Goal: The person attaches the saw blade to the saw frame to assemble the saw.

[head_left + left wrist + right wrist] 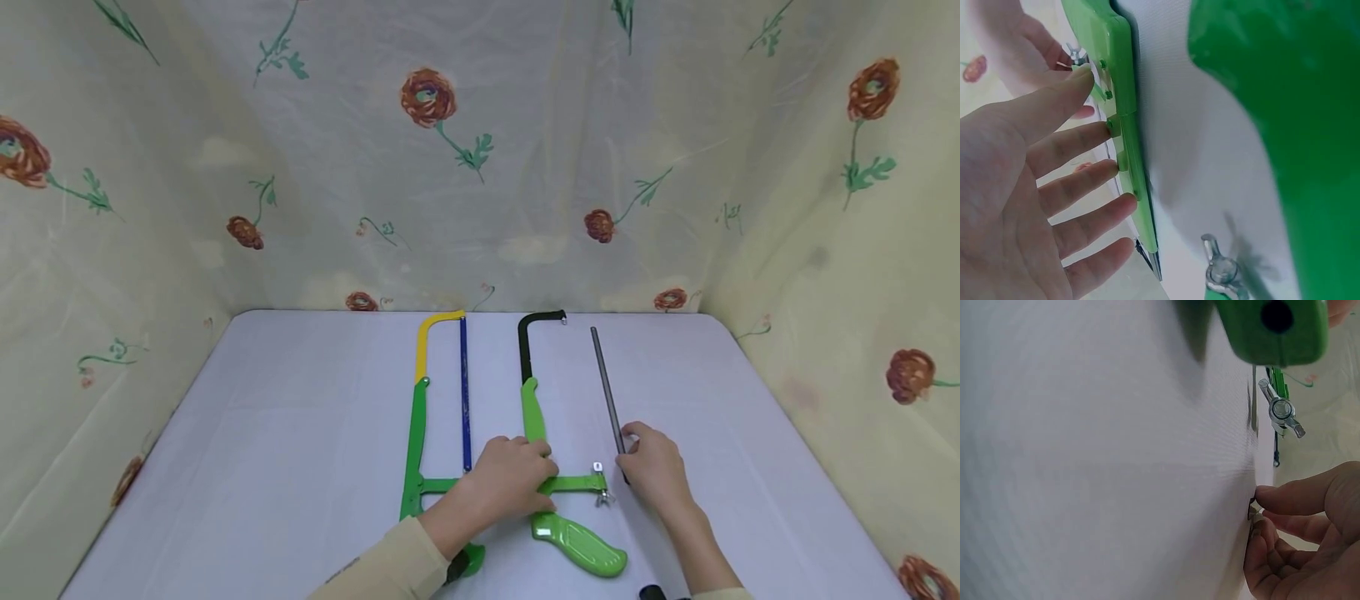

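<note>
A light green hacksaw frame [581, 546] with a black front arm lies flat, with no blade strung across it. My left hand [513, 479] is over its middle; in the left wrist view, the extended fingers [1085, 144] touch the edge of the frame [1125, 106]. To the right lies a slim grey hacksaw blade [606, 383], whose near end my right hand [656, 475] pinches between thumb and fingers. The right wrist view shows that pinch low at the cloth, with the blade mostly hidden. A wing nut [1282, 409] sits on the frame's crossbar end.
Left of the light green frame lies a second hacksaw [416, 433], green and yellow, with a blue blade [465, 392] fitted. My left forearm crosses over its handle. A small black object [651, 592] shows at the bottom edge. Floral cloth walls [480, 250] surround the white-covered table [300, 417].
</note>
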Demonstrator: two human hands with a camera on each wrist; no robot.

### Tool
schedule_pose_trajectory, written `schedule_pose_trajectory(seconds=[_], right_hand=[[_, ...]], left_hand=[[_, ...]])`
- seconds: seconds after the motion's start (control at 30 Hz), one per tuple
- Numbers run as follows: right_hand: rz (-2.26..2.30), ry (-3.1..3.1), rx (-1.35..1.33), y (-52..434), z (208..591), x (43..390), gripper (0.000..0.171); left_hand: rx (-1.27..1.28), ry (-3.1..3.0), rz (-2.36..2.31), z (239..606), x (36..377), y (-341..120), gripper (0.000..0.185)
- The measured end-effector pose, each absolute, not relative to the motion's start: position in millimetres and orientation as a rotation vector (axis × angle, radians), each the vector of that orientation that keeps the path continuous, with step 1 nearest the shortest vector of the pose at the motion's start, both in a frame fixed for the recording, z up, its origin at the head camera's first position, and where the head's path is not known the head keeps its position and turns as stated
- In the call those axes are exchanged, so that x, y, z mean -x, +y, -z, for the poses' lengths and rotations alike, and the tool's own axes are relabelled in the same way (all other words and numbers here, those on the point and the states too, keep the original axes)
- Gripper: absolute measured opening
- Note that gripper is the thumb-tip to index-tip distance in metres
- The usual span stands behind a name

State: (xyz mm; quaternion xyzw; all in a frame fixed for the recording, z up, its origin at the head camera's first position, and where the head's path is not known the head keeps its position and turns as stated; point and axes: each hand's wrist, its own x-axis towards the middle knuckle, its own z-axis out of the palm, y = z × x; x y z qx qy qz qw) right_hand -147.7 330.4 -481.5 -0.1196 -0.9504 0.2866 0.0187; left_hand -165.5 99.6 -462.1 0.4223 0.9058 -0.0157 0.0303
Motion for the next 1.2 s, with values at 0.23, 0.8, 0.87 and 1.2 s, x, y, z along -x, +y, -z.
schedule_pose_trajectory(seconds=[0.23, 0.8, 0.87, 1.2], right_hand=[[-0.901, -2.949, 0.401, 329.4, 481.6, 148.3, 0.041], [-0.898, -2.961, 0.453, 327.9, 481.6, 152.5, 0.042], [-0.904, -2.962, 0.466, 328.0, 481.8, 152.9, 0.043], [-0.967, -2.975, 0.49, 327.8, 481.5, 153.9, 0.045]], left_hand=[[-1.31, 2.797, 0.065, 462.5, 163.9, 98.7, 0.043], [-1.288, 2.803, 0.141, 459.3, 159.6, 100.4, 0.041], [-1.286, 2.803, 0.145, 459.5, 159.5, 100.3, 0.042], [-1.287, 2.805, 0.146, 460.1, 159.6, 100.9, 0.04]])
